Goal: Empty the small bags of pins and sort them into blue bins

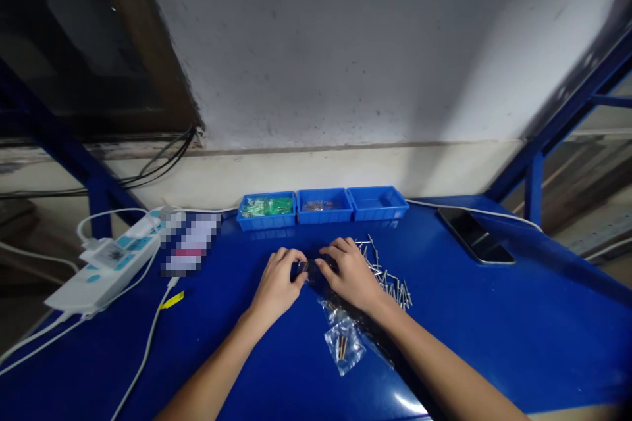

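Note:
Above the middle of the blue table, my left hand (pixel 279 279) pinches a small clear plastic bag (pixel 310 270) between thumb and fingers. Its contents are too small and dark to make out. From the other side, my right hand (pixel 349 271) has its bent fingers and thumb at the same bag's edge. Below the hands lies a clear bag with a few brass-coloured pins (pixel 342 347), next to more clear bags (pixel 333 310) partly in the right arm's shadow. Beside my right wrist, a loose pile of silver metal pins (pixel 397 289) is partly hidden by the hand.
Three blue bins line the wall: one with green and clear packets (pixel 266 206), one with small brownish pieces (pixel 318 205), and an empty bin (pixel 378 200). A phone (pixel 474 235) lies right. Left are a power strip (pixel 106 270), white cables and a yellow tag (pixel 172 300).

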`<state>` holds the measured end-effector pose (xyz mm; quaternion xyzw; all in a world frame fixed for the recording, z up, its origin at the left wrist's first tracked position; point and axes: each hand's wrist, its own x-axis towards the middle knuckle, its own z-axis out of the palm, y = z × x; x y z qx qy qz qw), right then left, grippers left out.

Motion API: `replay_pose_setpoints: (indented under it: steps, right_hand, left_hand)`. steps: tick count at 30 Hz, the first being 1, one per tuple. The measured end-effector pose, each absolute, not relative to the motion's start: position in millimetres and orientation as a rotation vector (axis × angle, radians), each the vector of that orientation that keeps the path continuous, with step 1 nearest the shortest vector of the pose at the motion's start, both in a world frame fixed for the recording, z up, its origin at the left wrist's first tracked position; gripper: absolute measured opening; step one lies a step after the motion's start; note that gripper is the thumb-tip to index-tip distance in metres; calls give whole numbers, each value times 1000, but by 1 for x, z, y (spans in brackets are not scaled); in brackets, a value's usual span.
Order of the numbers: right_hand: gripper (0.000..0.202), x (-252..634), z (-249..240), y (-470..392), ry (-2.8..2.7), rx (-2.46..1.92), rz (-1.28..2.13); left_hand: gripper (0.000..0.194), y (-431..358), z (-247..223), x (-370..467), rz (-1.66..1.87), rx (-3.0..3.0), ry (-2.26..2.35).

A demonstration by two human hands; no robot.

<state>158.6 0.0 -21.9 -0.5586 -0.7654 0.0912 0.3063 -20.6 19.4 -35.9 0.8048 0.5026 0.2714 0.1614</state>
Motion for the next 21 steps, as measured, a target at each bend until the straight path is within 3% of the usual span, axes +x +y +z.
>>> replay_pose_setpoints:
  steps: [7, 12, 18, 21]
  right_hand:
    - [46, 156, -17, -1, -1850, -1423, 677]
    - [32, 160, -17, 2, -1542, -1186, 1155]
    - [25, 158, -15, -5, -1565, -1289, 626]
    - [22, 156, -12, -11, -1854, -1191, 352]
  left_hand:
    - [19, 7, -15, -11, 1157, 2159, 1091]
    - [23, 3, -16, -11, 1161, 2133, 1049]
    - [20, 11, -17, -13, 974, 1741, 1157]
    - [37, 12, -15, -13, 907, 1296, 1104]
